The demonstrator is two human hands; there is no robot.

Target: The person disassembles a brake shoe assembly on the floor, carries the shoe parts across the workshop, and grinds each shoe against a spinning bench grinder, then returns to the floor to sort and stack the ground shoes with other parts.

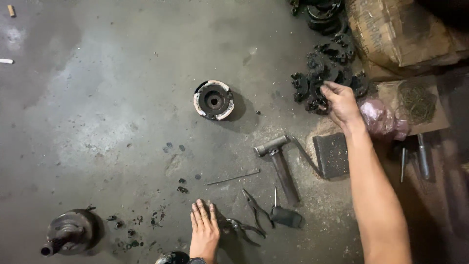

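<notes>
The right hand (342,102) closes its fingers on a black part (317,98) in the pile; lifting it needs a firm grip. The left hand (204,230) lies flat and empty on the floor (107,107).

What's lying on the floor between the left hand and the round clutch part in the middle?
In the head view, between the left hand and the round clutch part: small dark bits and oily spots, otherwise bare concrete.

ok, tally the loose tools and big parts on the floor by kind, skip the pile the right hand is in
Hammer: 1
Pliers: 2, second pair beside the left hand
Thin metal rod: 1
Round clutch-type assembly with pale shoes: 1
Round hub with a shaft: 1
Dark rectangular block: 1
Total: 7
The right hand rests on the pile of black parts, uncounted.
</notes>
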